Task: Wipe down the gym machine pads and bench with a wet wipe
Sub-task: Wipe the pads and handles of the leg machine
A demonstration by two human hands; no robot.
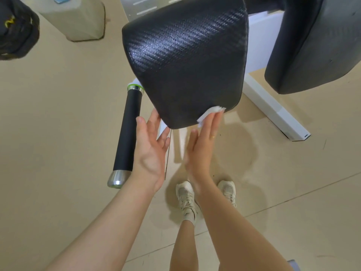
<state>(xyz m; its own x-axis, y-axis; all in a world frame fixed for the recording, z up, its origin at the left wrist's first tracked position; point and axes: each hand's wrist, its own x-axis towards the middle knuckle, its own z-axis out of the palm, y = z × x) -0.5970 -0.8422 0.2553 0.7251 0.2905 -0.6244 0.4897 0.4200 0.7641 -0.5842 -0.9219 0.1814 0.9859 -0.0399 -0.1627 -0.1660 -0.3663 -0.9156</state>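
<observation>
A black textured machine pad fills the upper middle of the view. My right hand presses a white wet wipe flat against the pad's lower front edge with straight fingers. My left hand is open, palm up, its fingertips touching the pad's lower left corner. A second black pad sits at the upper right.
A black handle bar with silver end caps slants down left of my left hand. The white machine frame leg runs along the beige floor at right. A black bag lies top left beside a pale pillar. My shoes stand below.
</observation>
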